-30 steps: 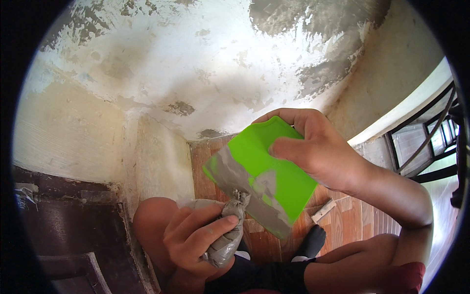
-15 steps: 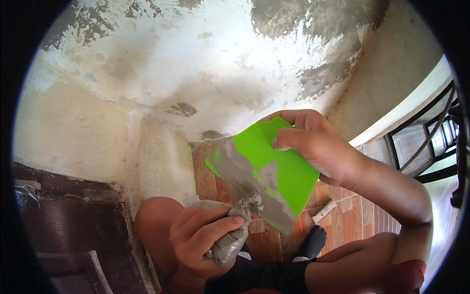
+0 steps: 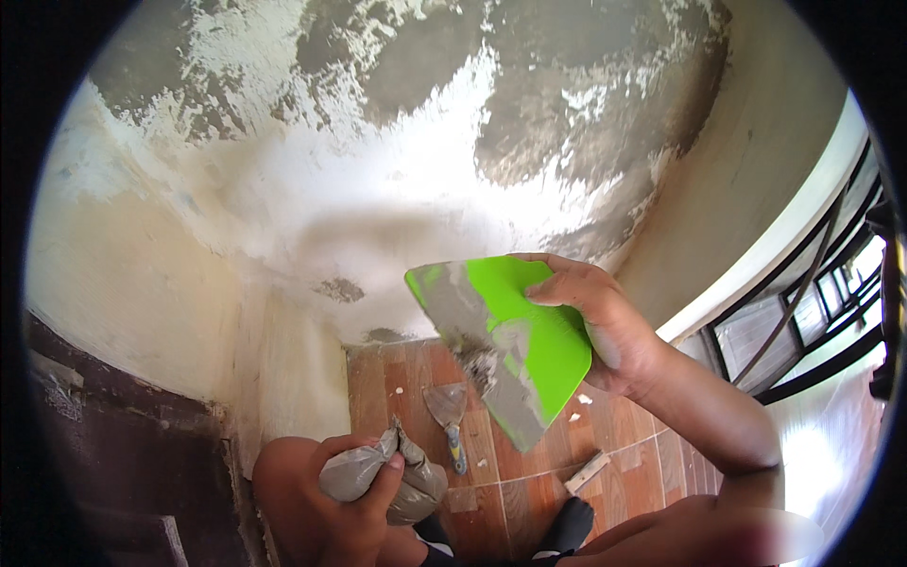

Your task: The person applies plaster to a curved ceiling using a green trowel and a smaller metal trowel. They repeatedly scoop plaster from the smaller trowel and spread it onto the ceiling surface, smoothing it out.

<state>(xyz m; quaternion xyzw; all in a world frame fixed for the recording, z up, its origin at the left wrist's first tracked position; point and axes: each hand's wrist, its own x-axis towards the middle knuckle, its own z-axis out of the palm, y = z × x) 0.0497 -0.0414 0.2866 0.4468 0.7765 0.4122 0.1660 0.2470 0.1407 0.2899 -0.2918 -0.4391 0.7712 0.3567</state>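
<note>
In my right hand [image 3: 614, 331] is a green plastic spreader [image 3: 548, 350], gripped by its upper right part with the thumb on its face. Grey putty smears its left and lower side, and a rough lump of putty [image 3: 480, 367] sits there. My left hand [image 3: 351, 510] is closed round a plastic bag of grey putty [image 3: 416, 487], its twisted top pinched beside the thumb. Bag and spreader are apart, the bag lower and to the left. Between them, on the floor, lies a putty knife [image 3: 446, 404] with a grey and yellow handle.
Ahead stands a white wall [image 3: 283, 194] with grey patches. A small block [image 3: 588, 472] and pale crumbs [image 3: 585, 399] lie on the wood-look floor tiles [image 3: 529, 487]. To the left is a dark brown panel [image 3: 132, 444], to the right black metal bars [image 3: 822, 312].
The bag, whose open end was at the spreader's lower edge, has moved down and left, away from it. A putty lump shows on the spreader. The view has shifted, uncovering the putty knife.
</note>
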